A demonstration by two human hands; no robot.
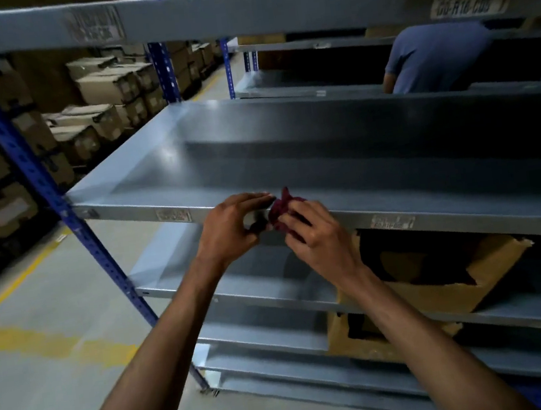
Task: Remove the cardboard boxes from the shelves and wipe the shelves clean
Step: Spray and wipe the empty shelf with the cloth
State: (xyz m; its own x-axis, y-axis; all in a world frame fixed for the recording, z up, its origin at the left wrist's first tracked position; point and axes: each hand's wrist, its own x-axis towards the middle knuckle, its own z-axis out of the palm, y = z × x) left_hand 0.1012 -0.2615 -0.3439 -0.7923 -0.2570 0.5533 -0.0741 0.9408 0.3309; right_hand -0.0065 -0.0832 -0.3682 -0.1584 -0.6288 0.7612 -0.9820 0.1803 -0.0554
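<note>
Shelves of smooth grey sheet metal fill the head view, and the middle shelf runs from 9 to 3 o'clock, bare and faintly glossy, with a folded front lip carrying small worn labels. At its front edge, near centre, the right hand grasps a crumpled maroon cloth, soft and bunched, while the left hand has its fingers curled at the lip just beside the cloth, apparently pinching its edge. The wiping step seems in hand: the cloth is being gathered, and the next move likely calls for spreading it flat and sweeping along the shelf. At 4 o'clock a torn, open cardboard box, matte brown, sits on a lower shelf, not yet removed. Blue perforated uprights frame the rack at 9 o'clock.
</note>
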